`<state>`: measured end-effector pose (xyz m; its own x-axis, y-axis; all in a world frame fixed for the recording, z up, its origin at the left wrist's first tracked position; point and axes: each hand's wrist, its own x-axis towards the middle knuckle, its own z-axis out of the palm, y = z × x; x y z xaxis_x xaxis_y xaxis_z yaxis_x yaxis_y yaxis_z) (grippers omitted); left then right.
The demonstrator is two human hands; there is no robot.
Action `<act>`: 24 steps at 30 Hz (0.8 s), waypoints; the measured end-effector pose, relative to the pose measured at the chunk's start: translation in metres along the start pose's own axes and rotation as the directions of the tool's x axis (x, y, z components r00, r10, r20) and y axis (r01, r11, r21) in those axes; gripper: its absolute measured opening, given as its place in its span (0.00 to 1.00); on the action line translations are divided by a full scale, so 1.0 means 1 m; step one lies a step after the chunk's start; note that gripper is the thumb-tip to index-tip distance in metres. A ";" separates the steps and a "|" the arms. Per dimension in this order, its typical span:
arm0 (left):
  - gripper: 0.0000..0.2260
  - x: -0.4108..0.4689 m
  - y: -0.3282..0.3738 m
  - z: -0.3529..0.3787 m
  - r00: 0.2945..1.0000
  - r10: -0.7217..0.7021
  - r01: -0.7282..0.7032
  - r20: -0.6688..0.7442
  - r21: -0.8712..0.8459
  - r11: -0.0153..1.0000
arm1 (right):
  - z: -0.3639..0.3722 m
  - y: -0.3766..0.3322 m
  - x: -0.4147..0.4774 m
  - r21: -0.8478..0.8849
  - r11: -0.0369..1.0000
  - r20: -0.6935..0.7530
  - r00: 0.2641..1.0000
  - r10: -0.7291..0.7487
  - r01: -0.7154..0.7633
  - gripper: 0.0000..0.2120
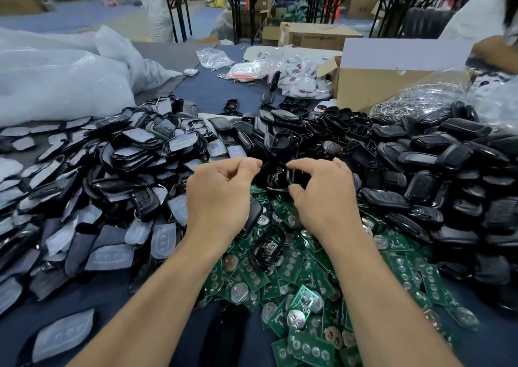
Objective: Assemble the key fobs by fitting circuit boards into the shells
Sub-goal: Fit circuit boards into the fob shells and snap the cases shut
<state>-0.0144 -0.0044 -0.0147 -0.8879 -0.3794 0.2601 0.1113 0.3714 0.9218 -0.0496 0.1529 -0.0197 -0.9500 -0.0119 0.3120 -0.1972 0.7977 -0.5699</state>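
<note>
My right hand (322, 195) pinches an open black shell half (293, 176) between thumb and forefinger, just above the far edge of a heap of green circuit boards (297, 271). My left hand (221, 195) hovers beside it, its thumb and forefinger curled together with nothing visible between them. A black fob shell (253, 212) shows below that palm; whether the hand holds it is unclear. Black shell halves (294, 131) are piled behind both hands.
Closed black fobs (426, 176) are heaped on the right, and film-covered button pads and fronts (98, 187) on the left. Behind stand a cardboard box (378, 86), a bag of metal key rings (420, 103), bagged white parts (297, 77) and big plastic bags (56, 80). Another person (490, 49) sits far right.
</note>
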 end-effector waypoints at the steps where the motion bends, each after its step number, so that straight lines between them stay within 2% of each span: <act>1: 0.10 0.000 -0.001 0.000 1.000 0.008 -0.008 -0.002 0.012 1.000 | -0.002 -0.001 -0.001 0.042 0.999 -0.034 0.999 0.023 -0.022 0.15; 4: 0.12 0.000 -0.003 0.002 0.998 0.062 -0.064 0.016 0.096 0.993 | -0.006 -0.002 -0.006 0.191 0.980 -0.186 0.978 0.093 -0.057 0.12; 6: 0.09 -0.001 -0.005 0.003 0.996 0.079 -0.083 0.049 0.076 0.994 | -0.008 -0.003 -0.004 0.400 0.913 -0.221 0.959 0.179 -0.078 0.11; 7: 0.11 -0.001 -0.007 0.004 0.994 0.070 -0.074 0.082 0.039 0.997 | -0.009 -0.005 -0.002 0.568 0.815 -0.166 0.954 0.250 -0.115 0.11; 9: 0.22 0.001 -0.009 0.004 0.983 0.055 -0.044 0.177 -0.062 0.997 | -0.010 -0.010 -0.001 0.819 0.525 0.036 0.935 0.352 -0.229 0.12; 11: 0.28 0.004 -0.009 0.003 0.967 0.085 -0.051 0.239 -0.144 0.988 | -0.012 -0.014 -0.001 0.890 0.300 0.227 0.903 0.365 -0.345 0.10; 12: 0.28 0.005 -0.008 0.002 0.965 0.102 -0.058 0.242 -0.185 0.981 | -0.014 -0.014 -0.001 0.887 0.246 0.299 0.892 0.339 -0.391 0.10; 13: 0.26 0.006 -0.006 0.002 0.965 0.116 -0.060 0.237 -0.229 0.972 | -0.015 -0.014 -0.002 0.870 0.241 0.358 0.888 0.290 -0.429 0.09; 16: 0.14 0.007 -0.001 0.001 0.964 0.112 -0.026 0.240 -0.335 0.942 | -0.015 -0.021 -0.009 0.803 0.334 0.491 0.866 0.097 -0.493 0.08; 18: 0.09 0.008 0.001 -0.002 0.965 0.048 0.064 0.258 -0.407 0.911 | -0.013 -0.027 -0.011 0.811 0.313 0.495 0.865 0.079 -0.493 0.08; 19: 0.11 0.008 0.000 -0.004 0.962 0.032 0.089 0.273 -0.420 0.903 | -0.013 -0.028 -0.011 0.829 0.279 0.471 0.874 0.116 -0.484 0.07; 21: 0.18 0.009 -0.002 -0.009 0.951 0.071 0.053 0.300 -0.385 0.921 | -0.013 -0.028 -0.009 0.857 0.206 0.440 0.878 0.186 -0.473 0.07; 22: 0.20 0.009 -0.001 -0.010 0.943 0.098 0.026 0.317 -0.365 0.931 | -0.013 -0.028 -0.009 0.854 0.200 0.449 0.875 0.183 -0.480 0.08; 24: 0.22 0.008 0.001 -0.012 0.934 0.118 0.021 0.338 -0.380 0.925 | -0.012 -0.028 -0.011 0.827 0.273 0.479 0.870 0.113 -0.491 0.10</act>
<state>-0.0161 -0.0174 -0.0085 -0.9668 -0.0241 0.2546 0.2543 0.0137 0.9670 -0.0309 0.1380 0.0021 -0.9651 -0.2092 -0.1573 0.2125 -0.2751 -0.9376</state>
